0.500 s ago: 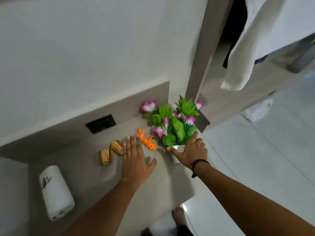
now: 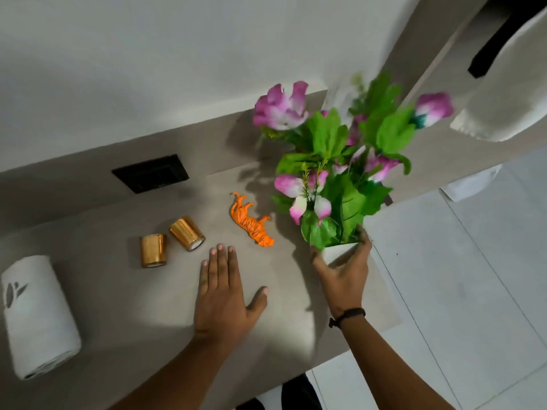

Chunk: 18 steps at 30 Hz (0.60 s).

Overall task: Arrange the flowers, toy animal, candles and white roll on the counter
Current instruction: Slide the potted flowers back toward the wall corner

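Note:
My right hand grips the small white pot of the pink and green artificial flowers, held near the counter's right edge. My left hand lies flat and open on the grey counter, fingers together. An orange toy tiger lies on its side between the two hands, just beyond my left fingertips. Two gold candles lie tipped over left of the tiger. A white roll with a leaf print lies on its side at the far left.
A black socket plate sits in the low back wall behind the candles. A white towel hangs at upper right over the tiled floor. The counter ends just right of the flower pot.
The flowers now look larger and higher in view with my right hand around the pot. My left hand has slid back from the tiger toward me.

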Each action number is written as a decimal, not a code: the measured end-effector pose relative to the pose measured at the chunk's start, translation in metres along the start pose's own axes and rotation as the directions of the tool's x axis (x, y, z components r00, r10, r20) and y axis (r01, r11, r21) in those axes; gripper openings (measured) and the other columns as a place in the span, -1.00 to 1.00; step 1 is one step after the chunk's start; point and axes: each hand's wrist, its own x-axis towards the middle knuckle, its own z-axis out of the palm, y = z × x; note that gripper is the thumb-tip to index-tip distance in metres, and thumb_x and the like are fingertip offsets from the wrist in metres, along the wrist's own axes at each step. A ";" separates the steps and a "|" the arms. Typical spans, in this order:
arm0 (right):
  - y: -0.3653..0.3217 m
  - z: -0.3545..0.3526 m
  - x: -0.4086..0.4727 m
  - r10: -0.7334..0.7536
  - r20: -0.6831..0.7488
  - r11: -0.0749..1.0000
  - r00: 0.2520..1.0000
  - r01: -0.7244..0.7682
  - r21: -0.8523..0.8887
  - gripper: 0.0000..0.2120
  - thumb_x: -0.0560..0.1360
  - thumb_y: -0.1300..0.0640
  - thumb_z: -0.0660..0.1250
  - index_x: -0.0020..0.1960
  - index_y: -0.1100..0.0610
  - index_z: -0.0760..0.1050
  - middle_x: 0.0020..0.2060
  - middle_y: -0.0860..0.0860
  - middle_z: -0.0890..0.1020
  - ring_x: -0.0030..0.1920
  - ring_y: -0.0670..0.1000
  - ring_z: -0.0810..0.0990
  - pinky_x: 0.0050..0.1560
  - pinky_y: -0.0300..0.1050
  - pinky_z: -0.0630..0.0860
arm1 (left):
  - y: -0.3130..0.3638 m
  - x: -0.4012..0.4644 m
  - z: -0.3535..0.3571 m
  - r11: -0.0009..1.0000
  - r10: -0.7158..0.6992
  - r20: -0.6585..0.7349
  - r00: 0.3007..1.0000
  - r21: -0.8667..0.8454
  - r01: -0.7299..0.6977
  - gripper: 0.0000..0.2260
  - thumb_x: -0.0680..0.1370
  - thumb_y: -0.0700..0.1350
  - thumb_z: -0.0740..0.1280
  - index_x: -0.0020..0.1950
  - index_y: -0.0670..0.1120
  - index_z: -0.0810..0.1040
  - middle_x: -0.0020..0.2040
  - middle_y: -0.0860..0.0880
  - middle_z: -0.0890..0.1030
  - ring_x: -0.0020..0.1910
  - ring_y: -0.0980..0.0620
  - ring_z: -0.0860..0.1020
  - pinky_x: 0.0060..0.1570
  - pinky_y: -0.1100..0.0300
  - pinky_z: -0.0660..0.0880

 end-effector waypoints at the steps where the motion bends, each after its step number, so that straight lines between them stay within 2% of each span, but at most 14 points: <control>1: 0.001 0.004 0.005 -0.015 0.003 1.000 1.000 0.015 0.012 -0.06 0.34 0.12 0.68 0.57 -0.18 0.27 0.30 -0.23 0.57 0.12 -0.04 0.68 0.10 -0.05 0.66 | -0.001 0.000 0.004 1.000 0.004 -0.020 1.000 -0.002 -0.004 -0.02 0.60 0.42 0.15 0.78 -0.23 -0.01 0.78 -0.27 0.07 0.79 -0.22 0.01 0.75 -0.23 0.05; 2: 0.001 0.010 0.011 -0.012 0.011 0.999 1.000 0.011 0.032 -0.06 0.33 0.14 0.66 0.55 -0.24 0.25 0.27 -0.33 0.55 0.05 -0.13 0.67 0.02 -0.13 0.66 | -0.003 0.000 0.008 1.000 0.010 -0.031 0.999 0.003 -0.010 -0.02 0.61 0.42 0.13 0.78 -0.22 -0.03 0.79 -0.27 0.06 0.80 -0.22 -0.01 0.75 -0.22 0.02; 3: -0.001 0.016 0.017 -0.007 0.023 0.998 1.000 0.006 0.058 -0.06 0.33 0.16 0.65 0.54 -0.24 0.24 0.26 -0.38 0.55 0.09 -0.23 0.66 0.05 -0.22 0.65 | -0.006 -0.001 0.011 1.000 0.018 -0.043 0.999 0.001 -0.018 -0.03 0.62 0.43 0.09 0.78 -0.22 -0.05 0.79 -0.26 0.04 0.80 -0.22 -0.03 0.76 -0.20 -0.01; 4: -0.003 0.022 0.023 -0.003 0.026 0.996 1.000 0.000 0.087 -0.08 0.34 0.17 0.64 0.55 -0.15 0.25 0.28 -0.34 0.57 0.18 -0.26 0.64 0.16 -0.25 0.63 | -0.008 -0.001 0.014 1.000 0.029 -0.056 0.998 0.003 -0.029 -0.04 0.62 0.43 0.07 0.78 -0.21 -0.06 0.80 -0.26 0.02 0.80 -0.22 -0.04 0.77 -0.20 -0.03; 5: -0.005 0.029 0.030 0.008 0.028 0.994 1.000 -0.011 0.108 -0.12 0.35 0.16 0.64 0.53 -0.02 0.27 0.28 -0.22 0.62 0.25 -0.19 0.65 0.25 -0.21 0.63 | -0.009 -0.001 0.016 0.999 0.036 -0.073 0.997 -0.001 -0.036 -0.03 0.62 0.44 0.07 0.78 -0.21 -0.06 0.80 -0.25 0.01 0.80 -0.22 -0.04 0.77 -0.20 -0.04; 7: -0.005 0.044 0.050 0.044 0.092 0.990 0.995 -0.056 0.132 -0.23 0.37 0.08 0.64 0.43 0.19 0.32 0.20 0.01 0.67 0.17 -0.01 0.69 0.21 -0.14 0.66 | -0.009 0.000 0.018 0.999 0.033 -0.089 0.995 -0.011 -0.035 -0.02 0.60 0.45 0.08 0.78 -0.22 -0.04 0.80 -0.25 0.01 0.80 -0.22 -0.03 0.76 -0.21 -0.02; 9: -0.009 0.054 0.069 0.143 0.228 0.988 0.963 -0.151 0.015 -0.24 0.35 -0.08 0.56 0.37 0.31 0.41 0.12 0.06 0.57 0.04 -0.02 0.60 0.08 -0.31 0.52 | -0.007 0.000 0.018 1.000 0.026 -0.097 0.995 -0.015 -0.028 -0.01 0.60 0.45 0.09 0.78 -0.22 -0.03 0.80 -0.24 0.01 0.80 -0.22 -0.03 0.76 -0.21 -0.01; 10: -0.012 0.058 0.077 0.192 0.273 0.981 0.943 -0.181 -0.067 -0.21 0.36 -0.06 0.54 0.41 0.36 0.42 0.13 0.07 0.53 0.04 -0.02 0.53 0.08 -0.30 0.46 | -0.007 0.000 0.018 0.999 0.025 -0.097 0.995 -0.022 -0.027 -0.01 0.59 0.45 0.09 0.78 -0.22 -0.03 0.80 -0.24 0.01 0.80 -0.22 -0.03 0.76 -0.21 -0.01; 11: -0.016 0.063 0.085 0.154 0.263 0.988 0.952 -0.141 -0.068 -0.23 0.39 0.04 0.55 0.45 0.39 0.38 0.14 0.08 0.54 0.05 -0.01 0.52 0.08 -0.27 0.47 | -0.007 0.000 0.018 0.999 0.024 -0.099 0.995 -0.033 -0.027 -0.01 0.59 0.45 0.10 0.78 -0.22 -0.03 0.80 -0.23 0.00 0.80 -0.22 -0.03 0.76 -0.21 -0.01; 13: -0.021 0.072 0.099 0.014 0.125 0.995 0.992 -0.026 0.096 -0.24 0.36 0.20 0.60 0.42 0.35 0.30 0.14 0.20 0.64 0.01 0.04 0.62 0.05 -0.21 0.61 | -0.007 -0.001 0.017 0.999 0.022 -0.099 0.995 -0.046 -0.026 0.00 0.59 0.44 0.12 0.78 -0.22 -0.01 0.80 -0.23 0.00 0.80 -0.23 -0.02 0.76 -0.21 -0.02; 15: -0.031 0.082 0.106 -0.035 0.047 0.986 0.998 0.027 0.162 -0.20 0.30 0.18 0.62 0.41 0.27 0.29 0.18 0.24 0.65 0.06 0.16 0.69 0.11 0.00 0.69 | -0.007 -0.001 0.017 0.998 0.023 -0.105 0.994 -0.052 -0.028 0.00 0.59 0.44 0.14 0.78 -0.22 0.01 0.80 -0.24 0.02 0.80 -0.24 0.00 0.76 -0.22 -0.02; 17: -0.032 0.089 0.111 -0.046 0.032 0.983 0.998 0.039 0.182 -0.21 0.31 0.19 0.64 0.41 0.20 0.31 0.18 0.19 0.67 0.11 0.20 0.71 0.15 0.21 0.70 | -0.006 -0.001 0.015 0.999 0.019 -0.111 0.994 -0.048 -0.025 0.00 0.58 0.43 0.16 0.78 -0.23 0.02 0.80 -0.25 0.05 0.79 -0.25 0.02 0.75 -0.23 0.01; 18: -0.030 0.092 0.114 -0.043 0.027 0.985 0.999 0.038 0.169 -0.22 0.32 0.18 0.66 0.41 0.17 0.31 0.16 0.18 0.68 0.10 0.19 0.72 0.14 0.24 0.69 | -0.005 0.000 0.014 0.999 0.017 -0.109 0.994 -0.047 -0.023 0.00 0.58 0.43 0.16 0.77 -0.23 0.03 0.79 -0.25 0.06 0.79 -0.25 0.03 0.75 -0.24 0.03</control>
